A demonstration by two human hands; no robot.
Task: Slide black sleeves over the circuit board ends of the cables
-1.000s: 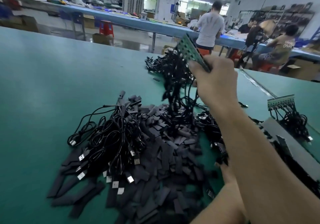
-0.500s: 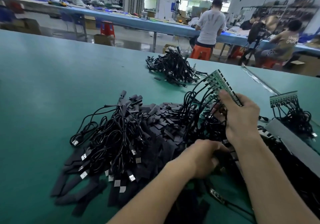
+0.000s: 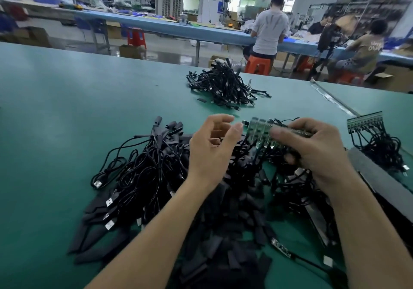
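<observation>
Left hand slack beside the free end of the circuit board strip gripped by the right hand

At the left of the green table lay a tangle of cables, and across the middle a heap of black sleeves, short, flat and matt, spread beneath both forearms. The left hand hung over that heap with fingers loosely curved and, as far as could be seen, nothing in them. Just to its right the strip's free end stood almost at the thumb tip; the strip ran crosswise, left to right, a greenish row of small boards side by side with black leads dropping from its near edge. The right hand's fingers were curled round its right part. The left hand looked nearer to both sleeves and free end, so it would likely fetch the sleeve. Further right lay a second strip, untouched
</observation>
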